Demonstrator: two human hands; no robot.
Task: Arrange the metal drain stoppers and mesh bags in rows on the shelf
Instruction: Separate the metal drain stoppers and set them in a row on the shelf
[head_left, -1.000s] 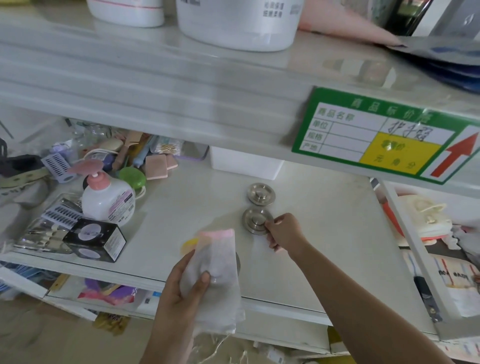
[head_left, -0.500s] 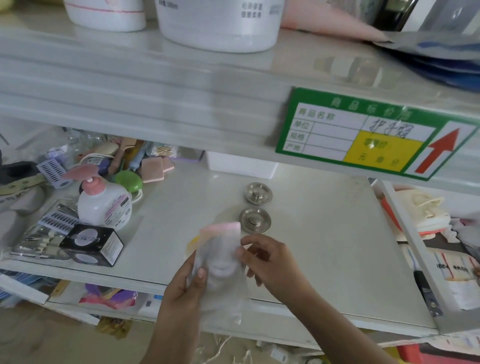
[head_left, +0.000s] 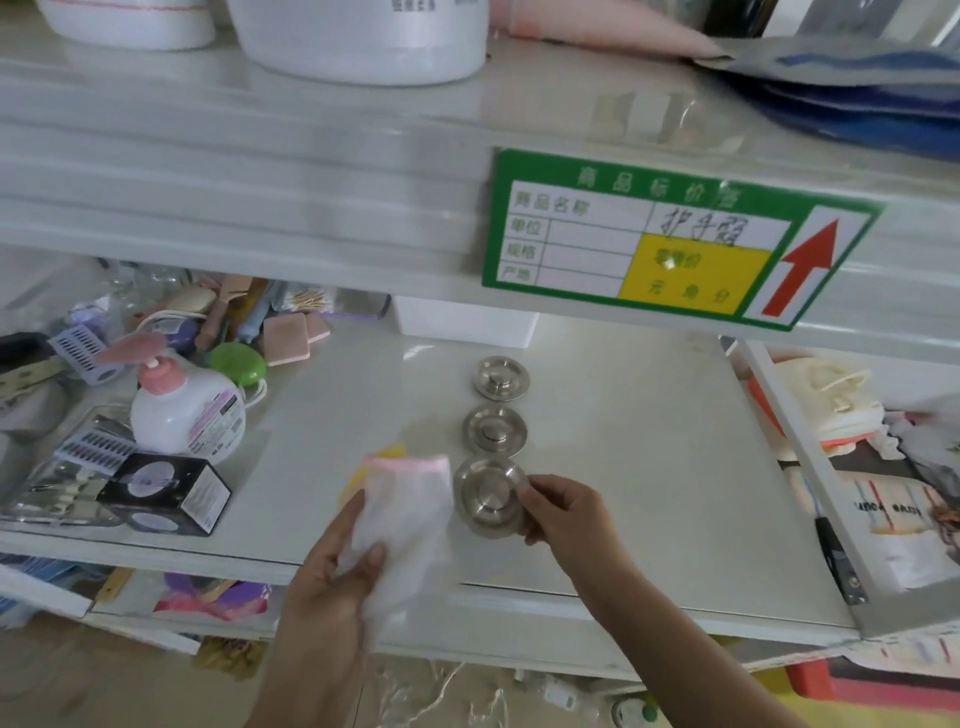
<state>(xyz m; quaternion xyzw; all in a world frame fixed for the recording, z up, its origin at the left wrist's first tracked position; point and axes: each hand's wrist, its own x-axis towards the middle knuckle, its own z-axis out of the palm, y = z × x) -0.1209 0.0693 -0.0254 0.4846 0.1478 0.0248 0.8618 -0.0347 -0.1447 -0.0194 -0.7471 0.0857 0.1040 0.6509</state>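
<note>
Two metal drain stoppers (head_left: 500, 378) (head_left: 494, 431) already sit one behind the other on the shelf (head_left: 649, 467), and you're bringing in a third! Your right hand (head_left: 563, 512) has its fingertips pinched tight on the right rim of the third stopper (head_left: 488, 500), tilted and held just in front of the other two, right in line with them. Whether it touches the shelf yet, I cannot tell. Your left hand (head_left: 332, 582) is closed around the mesh bags (head_left: 402, 512), thumb pressed over the white netting, pink trim on top, held above the shelf's front edge just left of that stopper. So this looks like the placing step for the stopper row. Next you'll want to level that stopper, set it flat with the same spacing, and let go. Then the bags need their own row, probably on the bare patch to the left, short of the lotion bottle (head_left: 187, 410).
</note>
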